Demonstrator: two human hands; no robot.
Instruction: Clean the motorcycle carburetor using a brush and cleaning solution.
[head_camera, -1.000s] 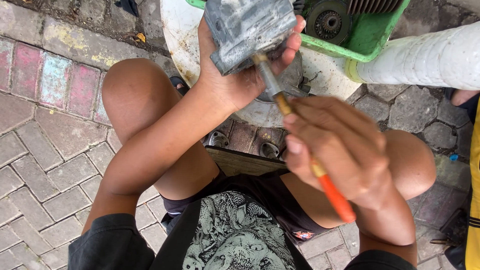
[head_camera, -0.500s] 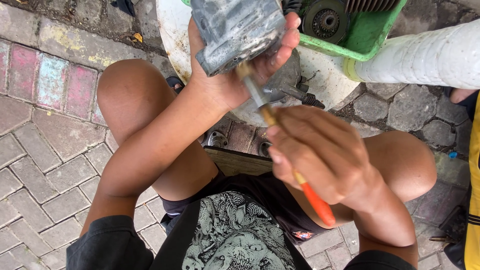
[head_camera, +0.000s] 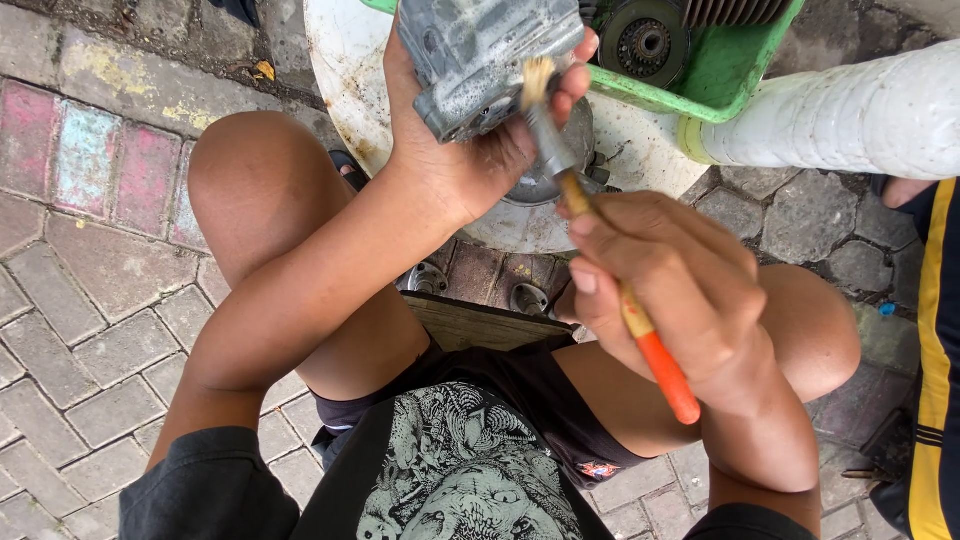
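Observation:
My left hand (head_camera: 470, 150) grips a grey metal engine part (head_camera: 485, 55) and holds it up over a white basin (head_camera: 350, 70). My right hand (head_camera: 670, 285) holds a paintbrush (head_camera: 600, 240) with an orange handle and a metal ferrule. The brush's pale bristles touch the front face of the grey part, close to my left fingertips. I am seated low with both bare knees apart, and the hands work above them.
A green tray (head_camera: 740, 75) with gears and a finned part rests on the basin's far side. A white plastic bottle (head_camera: 850, 115) lies to the right. Another person's dark, yellow-striped clothing (head_camera: 930, 350) shows at the right edge. Brick paving surrounds me; a wooden seat edge (head_camera: 480, 320) lies below.
The brush has swept upward along the grey part, its bristles now on the front face. My right hand rose slightly; my left hand turned the part a little.

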